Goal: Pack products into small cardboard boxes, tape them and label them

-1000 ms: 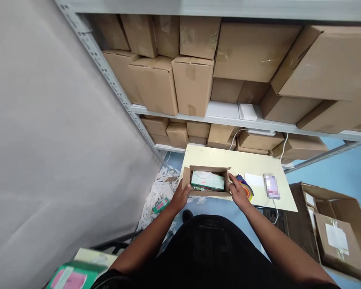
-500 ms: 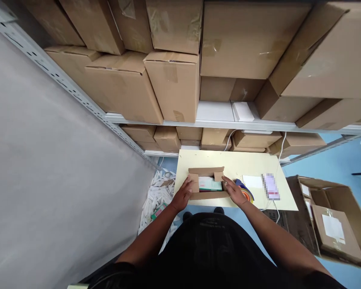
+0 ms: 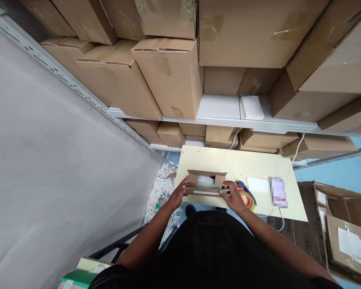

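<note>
A small cardboard box rests at the front left of the pale yellow table, its top open. Inside it lies something white and pale green, partly covered by the flaps. The two short end flaps are folded inward, and the near long flap stands partly raised with a white strip on it. My left hand grips the near left corner. At the near right corner, my right hand pinches the flap between thumb and fingers. Just right of that hand sits a blue tape dispenser with a roll of tape.
White paper and a blurred phone-like item lie on the right of the table. Shelves with cardboard boxes rise behind. A large open carton stands right; paper scraps cover the floor left.
The near long flap has come up from lying outward. Both hands have moved from the end flaps to the box's near corners. The view has shifted slightly.
</note>
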Demonstrator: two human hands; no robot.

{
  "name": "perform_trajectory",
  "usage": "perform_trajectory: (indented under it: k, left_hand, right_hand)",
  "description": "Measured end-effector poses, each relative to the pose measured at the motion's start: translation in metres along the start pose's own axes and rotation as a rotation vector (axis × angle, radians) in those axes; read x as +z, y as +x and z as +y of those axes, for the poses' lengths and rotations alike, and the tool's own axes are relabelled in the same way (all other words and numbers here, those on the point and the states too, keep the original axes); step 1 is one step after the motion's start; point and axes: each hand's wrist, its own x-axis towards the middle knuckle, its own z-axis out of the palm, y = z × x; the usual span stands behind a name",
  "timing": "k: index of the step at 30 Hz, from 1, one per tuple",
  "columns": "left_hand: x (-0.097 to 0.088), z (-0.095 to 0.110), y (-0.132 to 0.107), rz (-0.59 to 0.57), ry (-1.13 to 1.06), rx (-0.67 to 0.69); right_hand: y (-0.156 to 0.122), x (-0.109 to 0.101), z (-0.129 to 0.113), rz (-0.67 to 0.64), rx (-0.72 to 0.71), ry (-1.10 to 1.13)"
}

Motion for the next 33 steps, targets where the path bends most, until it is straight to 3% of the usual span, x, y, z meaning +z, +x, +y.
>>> perform_trajectory:
  k: [4, 7, 11, 16, 19, 21, 23, 25, 28, 30, 33]
  left_hand:
    - [-0.014, 0.018, 0.012, 0.141, 0.242, 0.052]
    - [-0.016, 0.037, 0.034, 0.222, 0.468, 0.185]
    - [0.0, 0.049, 0.049, 0.127, 0.678, 0.432]
    - [0.023, 0.036, 0.031, 0.114, 0.803, 0.557]
    - [0.03, 0.03, 0.024, 0.142, 0.876, 0.544]
    - [0.033, 0.032, 0.025, 0.155, 0.924, 0.518]
    - [0.032, 0.034, 0.027, 0.151, 0.973, 0.508]
    - [0.03, 0.037, 0.029, 0.118, 1.018, 0.515]
    - [0.029, 0.038, 0.03, 0.07, 1.065, 0.493]
    - [0.033, 0.039, 0.029, 0.04, 1.067, 0.439]
    - [0.047, 0.044, 0.028, -0.002, 0.987, 0.327]
  right_hand:
    - [0.012, 0.008, -0.002, 0.063, 0.044, -0.034]
    - [0.016, 0.008, -0.003, 0.066, 0.092, -0.046]
    - [0.018, 0.012, -0.009, 0.076, 0.179, -0.042]
    - [0.01, -0.004, -0.008, 0.005, 0.183, -0.017]
    - [-0.007, -0.032, 0.011, 0.014, 0.189, -0.155]
    - [-0.016, -0.05, 0.03, 0.024, 0.303, -0.4]
    - [-0.018, -0.061, 0.05, -0.051, 0.465, -0.606]
    - [-0.013, -0.063, 0.068, -0.184, 0.583, -0.689]
    - [0.0, -0.058, 0.086, -0.314, 0.623, -0.68]
    - [0.004, -0.054, 0.092, -0.309, 0.598, -0.657]
    - [-0.002, -0.054, 0.091, -0.18, 0.518, -0.591]
